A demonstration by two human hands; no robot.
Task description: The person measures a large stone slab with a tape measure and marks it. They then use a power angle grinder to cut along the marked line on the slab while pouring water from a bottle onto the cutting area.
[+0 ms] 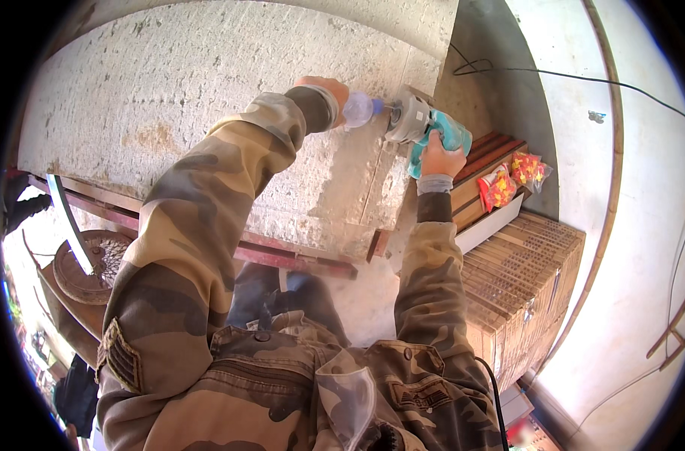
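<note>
A pale stone-like slab (230, 83) with a pitted surface lies in front of me. Over its right part, my left hand (329, 92) is closed round a clear plastic bottle (357, 110). The bottle lies sideways, its blue neck end pointing right at the grey front of a handheld power cutter (412, 119). My right hand (442, 156) grips the cutter's teal body near the slab's right edge. The cutter's blade is hard to make out. A darker, damp-looking patch (342, 180) spreads over the slab below the bottle.
Red beams (297, 259) support the slab's near edge. To the right stand stacked cardboard boxes (519, 274) and two red-and-yellow packets (497, 188). A black cable (575, 74) crosses near the white wall (583, 150). At left is a round brown object (94, 259).
</note>
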